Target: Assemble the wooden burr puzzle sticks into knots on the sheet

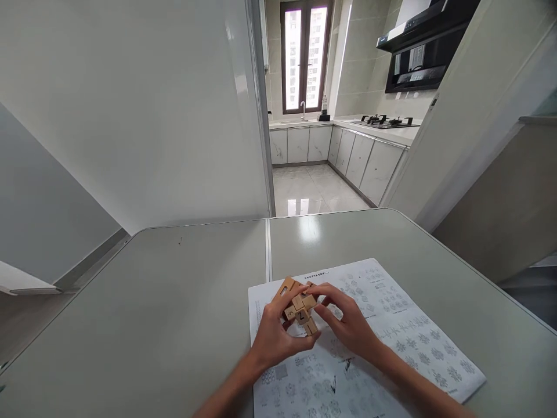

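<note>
A small wooden interlocking puzzle [300,305], made of pale notched bars with a dark mark on one face, is held just above a printed sheet [391,331] on the table. My left hand [274,334] grips it from the left, fingers curled round the bars. From the right, my right hand [343,322] pinches the puzzle with its fingertips. Both hands meet on the puzzle over the sheet's upper left part.
The sheet of diagrams lies on a grey-green folding table [174,302] with a centre seam [267,249]. Beyond the far edge, a doorway opens to a kitchen with white cabinets [365,159] and a window [304,55]. A white wall [152,116] stands at left.
</note>
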### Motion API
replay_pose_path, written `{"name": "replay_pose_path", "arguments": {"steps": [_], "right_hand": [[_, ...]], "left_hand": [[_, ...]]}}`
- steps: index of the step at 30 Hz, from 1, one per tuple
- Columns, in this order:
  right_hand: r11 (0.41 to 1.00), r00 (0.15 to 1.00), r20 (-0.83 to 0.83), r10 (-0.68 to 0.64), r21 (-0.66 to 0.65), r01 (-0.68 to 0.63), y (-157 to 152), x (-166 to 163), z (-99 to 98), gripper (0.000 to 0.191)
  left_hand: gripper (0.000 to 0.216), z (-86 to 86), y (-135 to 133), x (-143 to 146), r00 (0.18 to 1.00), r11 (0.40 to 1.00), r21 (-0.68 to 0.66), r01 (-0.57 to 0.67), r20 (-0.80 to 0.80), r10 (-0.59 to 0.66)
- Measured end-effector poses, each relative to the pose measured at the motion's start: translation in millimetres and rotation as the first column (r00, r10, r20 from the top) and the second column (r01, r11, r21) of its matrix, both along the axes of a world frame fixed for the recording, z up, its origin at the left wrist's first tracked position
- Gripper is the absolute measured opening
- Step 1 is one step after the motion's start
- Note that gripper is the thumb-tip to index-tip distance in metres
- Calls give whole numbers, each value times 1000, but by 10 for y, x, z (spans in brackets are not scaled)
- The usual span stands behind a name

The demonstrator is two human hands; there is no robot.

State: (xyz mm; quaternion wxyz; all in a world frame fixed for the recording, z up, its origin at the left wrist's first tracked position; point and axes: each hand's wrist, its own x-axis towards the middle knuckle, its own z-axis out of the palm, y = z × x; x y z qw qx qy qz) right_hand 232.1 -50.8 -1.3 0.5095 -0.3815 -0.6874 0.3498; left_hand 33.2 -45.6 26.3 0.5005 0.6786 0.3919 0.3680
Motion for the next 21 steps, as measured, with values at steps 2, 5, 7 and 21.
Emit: {"name": "replay_pose_path", "arguments": {"steps": [2,5,7,21], "right_hand": [[999,1000,18,-3,34,2,5,-2,-7,18],[999,999,43,10,40,-12,0,-10,-13,14],[1000,998,63,8,21,-9,-14,-18,-17,16],[985,987,136,91,-158,-69,-8,-7,-11,37]], "left_hand": [[80,-23,0,1,1000,1000,12,1,-8,-1],[78,-65,5,-2,999,998,56,-7,-38,9],[77,-99,11,-11,997,993,121,-7,-80,17],[70,-221,36,-50,932,838,542,67,-334,141]]}}
